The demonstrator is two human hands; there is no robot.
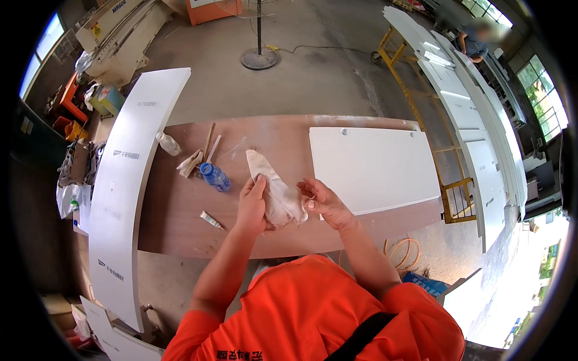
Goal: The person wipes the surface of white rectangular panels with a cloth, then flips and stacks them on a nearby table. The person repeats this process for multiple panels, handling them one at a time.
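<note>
A white cloth (pixel 276 189), crumpled and long, hangs above the brown table. My left hand (pixel 253 204) is closed round its left side, thumb on top. At the cloth's right edge, my right hand (pixel 328 201) has its fingers curled and pinched, seemingly on a bit of the cloth. Beyond my left hand stands a blue bottle (pixel 215 177) with a pale stick by its mouth. A small white tube (pixel 211 220) lies on the table left of my left wrist. A white panel (pixel 373 168) with two round holes lies to the right of my right hand.
The brown table (pixel 180 222) also bears a clear bottle (pixel 168 144), a wooden stick (pixel 209 139) and a crumpled rag (pixel 191 163). A long white board (pixel 129 168) stands along its left side. Rightward, a yellow trolley (pixel 456 198) stands near more white panels (pixel 454 90); another person (pixel 474 45) is beyond.
</note>
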